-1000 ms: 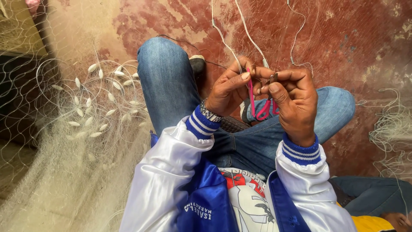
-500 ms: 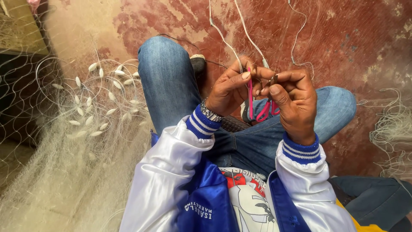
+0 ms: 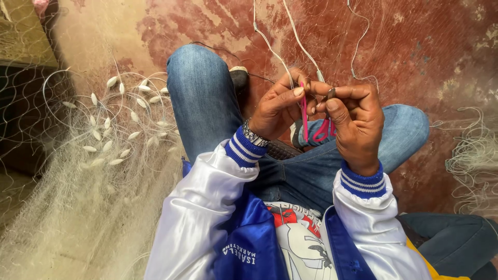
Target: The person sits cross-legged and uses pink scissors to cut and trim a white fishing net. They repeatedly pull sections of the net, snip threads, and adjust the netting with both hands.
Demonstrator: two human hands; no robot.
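I sit with my knees up, both hands raised over my lap. My left hand (image 3: 280, 109) pinches thin white net lines (image 3: 270, 44) that run up out of view, its thumb against a slim pink needle-like tool (image 3: 304, 118). My right hand (image 3: 355, 122) is closed around small pink-handled scissors (image 3: 322, 129) and pinches a small dark piece at its fingertips beside the left hand's fingers. The two hands touch at the fingertips.
A heap of fine pale fishing net (image 3: 78, 207) with several white oval floats (image 3: 111, 124) lies at my left. More tangled line (image 3: 472, 161) lies at the right. The floor (image 3: 415, 46) is worn red concrete. A dark sandal (image 3: 239, 78) shows behind my left knee.
The hands stay in the same place; fingers shift slightly on the lines and tool. Nothing else has moved.
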